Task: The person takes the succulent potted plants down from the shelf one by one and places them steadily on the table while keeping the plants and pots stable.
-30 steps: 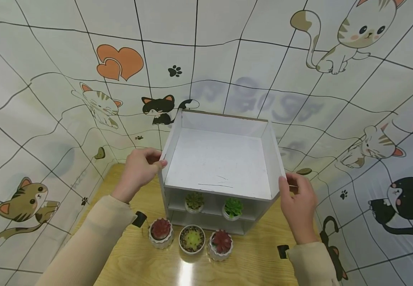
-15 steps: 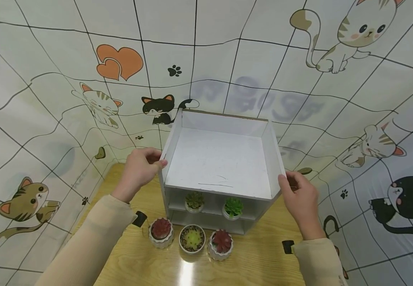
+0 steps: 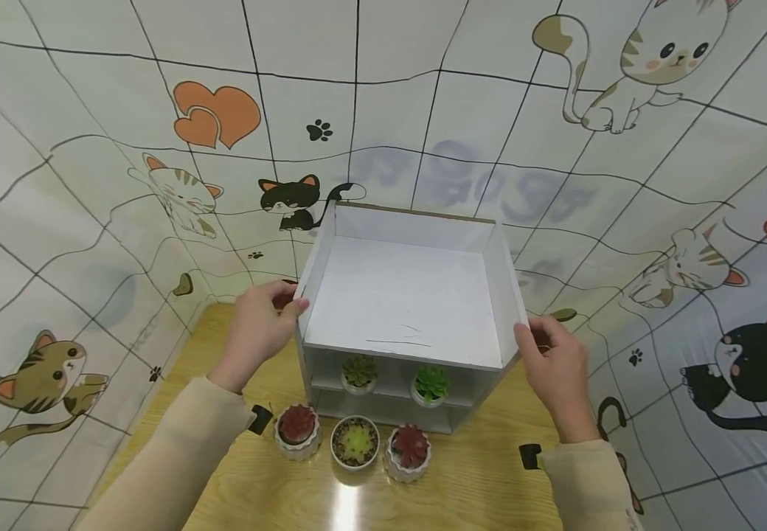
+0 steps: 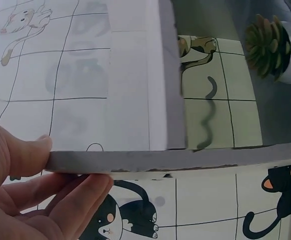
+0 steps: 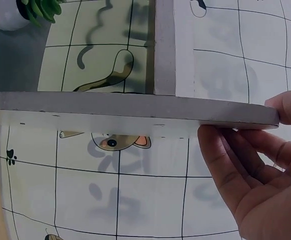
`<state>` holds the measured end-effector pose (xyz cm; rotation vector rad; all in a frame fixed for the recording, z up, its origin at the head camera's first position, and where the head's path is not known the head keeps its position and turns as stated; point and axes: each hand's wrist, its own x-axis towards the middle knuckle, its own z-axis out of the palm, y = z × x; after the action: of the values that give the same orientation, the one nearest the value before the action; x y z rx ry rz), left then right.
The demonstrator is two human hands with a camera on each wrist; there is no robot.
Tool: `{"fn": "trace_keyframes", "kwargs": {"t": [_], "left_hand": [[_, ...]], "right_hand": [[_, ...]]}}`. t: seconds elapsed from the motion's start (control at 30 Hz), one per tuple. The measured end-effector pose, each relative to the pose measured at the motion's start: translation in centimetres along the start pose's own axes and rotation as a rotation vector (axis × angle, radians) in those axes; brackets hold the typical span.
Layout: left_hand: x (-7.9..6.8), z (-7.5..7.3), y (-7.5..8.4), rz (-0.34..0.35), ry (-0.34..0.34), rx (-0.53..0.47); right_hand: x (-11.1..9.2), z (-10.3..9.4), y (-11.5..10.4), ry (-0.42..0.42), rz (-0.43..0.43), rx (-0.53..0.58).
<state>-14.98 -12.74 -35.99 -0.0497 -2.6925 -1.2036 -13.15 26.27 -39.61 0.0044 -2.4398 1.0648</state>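
Observation:
A white tabletop shelf [image 3: 403, 295] with a walled top tray stands on the wooden table [image 3: 463, 494]. My left hand [image 3: 260, 324] pinches its left side panel, thumb [image 4: 28, 152] on the top edge side and fingers [image 4: 80, 200] against the outer face. On the opposite side my right hand [image 3: 556, 361] pinches the right panel, its fingers [image 5: 225, 170] along the outside. Inside, the middle board carries a dark green succulent [image 3: 360, 371] and a bright green succulent [image 3: 431, 383], both in white pots.
In front of the shelf stand three potted plants in a row: a red one [image 3: 297, 425], a yellow-green one [image 3: 355, 442] and another red one [image 3: 408, 447]. A wall cloth [image 3: 397, 110] printed with cats and grid lines surrounds the table behind and at both sides.
The right hand's grip has shifted slightly on the panel edge and its wrist has swung a little outward. The whole head view has moved slightly; shelf and plants keep their places.

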Motion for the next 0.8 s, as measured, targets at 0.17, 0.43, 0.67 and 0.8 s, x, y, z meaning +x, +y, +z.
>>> {"fn": "trace_keyframes", "kwargs": {"t": [0.17, 0.43, 0.67, 0.8], "left_hand": [[-1.1, 1.0, -0.7, 0.061, 0.101, -0.052], [-3.1, 2.7, -2.3, 0.096, 0.208, -0.135], [-4.7, 4.0, -3.5, 0.063, 0.262, -0.14], [-5.3, 4.6, -4.0, 0.044, 0.281, -0.149]], "right_hand": [[0.0, 0.0, 0.0, 0.004, 0.009, 0.017], [-0.1, 0.0, 0.1, 0.005, 0.013, 0.01], [-0.2, 0.0, 0.0, 0.014, 0.013, 0.001], [-0.1, 0.0, 0.0, 0.018, 0.006, 0.001]]}}
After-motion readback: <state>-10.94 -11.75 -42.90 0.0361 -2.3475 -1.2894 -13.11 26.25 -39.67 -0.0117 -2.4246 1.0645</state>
